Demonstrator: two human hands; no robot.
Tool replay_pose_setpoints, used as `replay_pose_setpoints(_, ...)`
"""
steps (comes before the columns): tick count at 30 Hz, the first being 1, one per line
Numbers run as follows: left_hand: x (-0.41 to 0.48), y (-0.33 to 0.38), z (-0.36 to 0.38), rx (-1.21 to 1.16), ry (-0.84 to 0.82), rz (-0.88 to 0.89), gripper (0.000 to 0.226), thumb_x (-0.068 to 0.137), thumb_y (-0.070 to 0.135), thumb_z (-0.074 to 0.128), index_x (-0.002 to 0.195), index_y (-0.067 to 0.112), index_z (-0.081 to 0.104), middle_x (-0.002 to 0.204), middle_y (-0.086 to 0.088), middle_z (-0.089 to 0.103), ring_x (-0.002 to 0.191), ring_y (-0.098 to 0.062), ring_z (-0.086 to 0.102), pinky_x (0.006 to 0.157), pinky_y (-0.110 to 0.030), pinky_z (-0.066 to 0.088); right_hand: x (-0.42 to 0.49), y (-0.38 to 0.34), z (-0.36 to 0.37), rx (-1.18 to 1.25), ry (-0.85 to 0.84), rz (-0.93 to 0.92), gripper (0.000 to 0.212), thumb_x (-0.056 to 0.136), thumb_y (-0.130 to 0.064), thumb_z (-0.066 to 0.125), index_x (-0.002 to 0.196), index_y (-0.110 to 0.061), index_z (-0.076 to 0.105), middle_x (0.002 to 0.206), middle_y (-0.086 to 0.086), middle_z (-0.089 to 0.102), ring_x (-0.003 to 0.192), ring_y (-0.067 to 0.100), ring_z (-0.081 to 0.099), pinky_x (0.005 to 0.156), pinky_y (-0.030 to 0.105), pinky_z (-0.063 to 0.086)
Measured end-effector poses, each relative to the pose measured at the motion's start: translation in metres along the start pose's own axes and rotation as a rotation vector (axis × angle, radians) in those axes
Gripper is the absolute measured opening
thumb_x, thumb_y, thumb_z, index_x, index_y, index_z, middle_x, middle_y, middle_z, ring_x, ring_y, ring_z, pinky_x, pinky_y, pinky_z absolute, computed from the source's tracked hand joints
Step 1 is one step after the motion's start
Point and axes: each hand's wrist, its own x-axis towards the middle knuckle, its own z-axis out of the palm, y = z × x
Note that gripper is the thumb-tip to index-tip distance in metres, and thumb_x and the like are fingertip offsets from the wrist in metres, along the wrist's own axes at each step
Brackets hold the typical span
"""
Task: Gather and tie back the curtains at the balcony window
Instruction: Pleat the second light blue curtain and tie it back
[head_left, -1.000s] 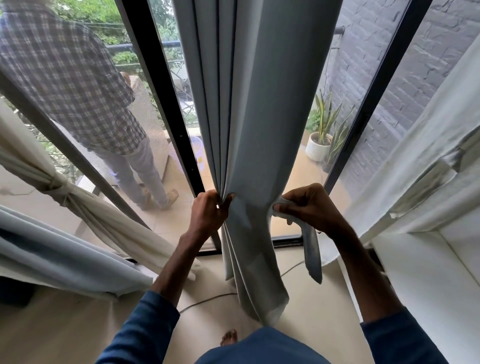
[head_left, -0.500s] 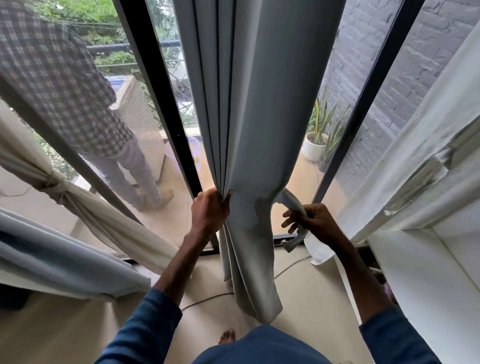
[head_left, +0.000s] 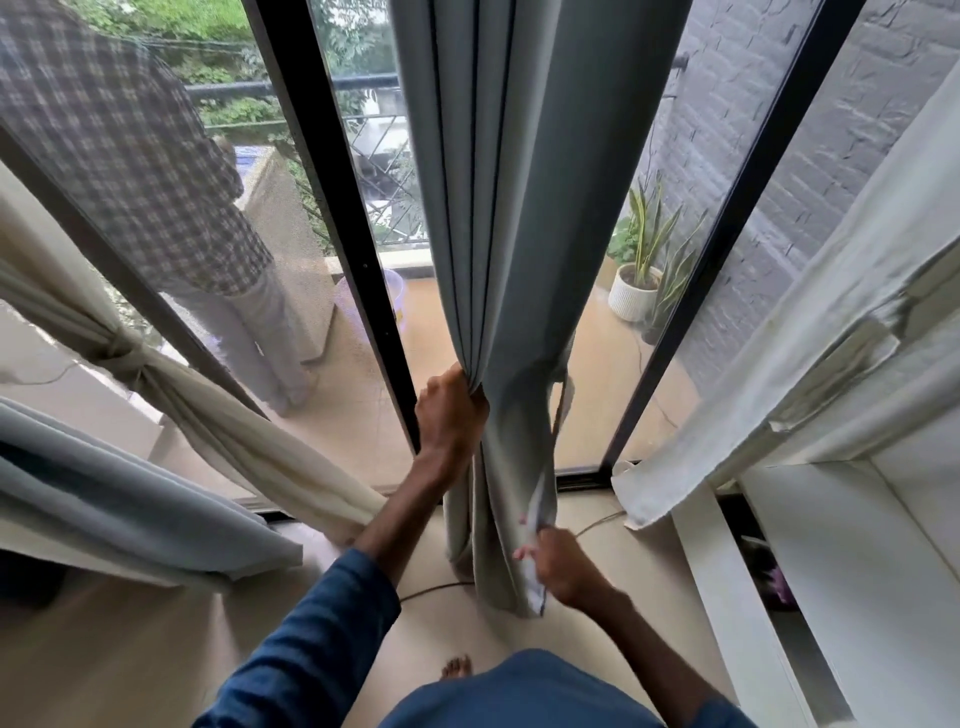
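A grey-blue curtain (head_left: 524, 218) hangs in folds in front of the black-framed balcony window (head_left: 332, 208). My left hand (head_left: 449, 415) grips its gathered folds at about mid-height. My right hand (head_left: 561, 571) is lower down and pinches the curtain's right edge near the hem, together with a narrow fabric strip (head_left: 563, 400) that loops down from the curtain's right side. A cream curtain (head_left: 218, 415) on the left is tied with a knot (head_left: 124, 358). Another grey-blue curtain (head_left: 104, 499) lies gathered at the lower left.
A cream curtain (head_left: 810, 332) hangs at the right beside a white sill (head_left: 810, 597). A cable (head_left: 431, 590) runs across the floor by my bare foot (head_left: 457, 665). Outside, a person in a checked shirt (head_left: 145, 171) stands on the balcony near a potted plant (head_left: 639, 280).
My right hand has dropped from beside the curtain at mid-height to near its hem, sliding down the fabric strip. My left hand has kept its grip on the folds.
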Motion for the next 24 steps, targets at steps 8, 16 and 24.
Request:
replay_pose_setpoints(8,-0.004,0.002,0.007,0.005,-0.045,0.036,0.02,0.09,0.014,0.058,0.095,-0.003,0.065,0.093,-0.031,0.067,0.087,-0.052,0.062,0.067,-0.048,0.049,0.018,-0.094,-0.045,0.594,0.151,-0.05,0.044,0.081,-0.019,0.081,0.121,-0.008,0.066,0.103,-0.004,0.078,0.095,0.008,0.074,0.083,0.024,0.059)
replay_pose_setpoints(16,0.011,-0.004,-0.001,0.126,-0.088,0.058,0.026,0.094,0.022,0.055,0.096,-0.002,0.064,0.096,-0.027,0.066,0.087,-0.048,0.062,0.063,-0.037,0.034,0.044,-0.114,-0.105,0.226,0.605,0.039,0.029,0.089,-0.015,0.061,0.061,-0.007,0.06,0.054,0.005,0.057,0.045,0.01,0.044,0.052,0.026,0.036)
replay_pose_setpoints(24,0.043,-0.002,-0.017,0.347,-0.496,0.133,0.03,0.096,0.016,0.049,0.122,0.003,0.052,0.124,-0.023,0.059,0.116,-0.044,0.057,0.085,-0.043,0.045,0.041,-0.17,-0.029,-0.104,0.464,-0.282,0.03,0.094,-0.015,0.06,0.065,-0.009,0.06,0.064,0.014,0.066,0.061,0.036,0.066,0.051,0.04,0.05)
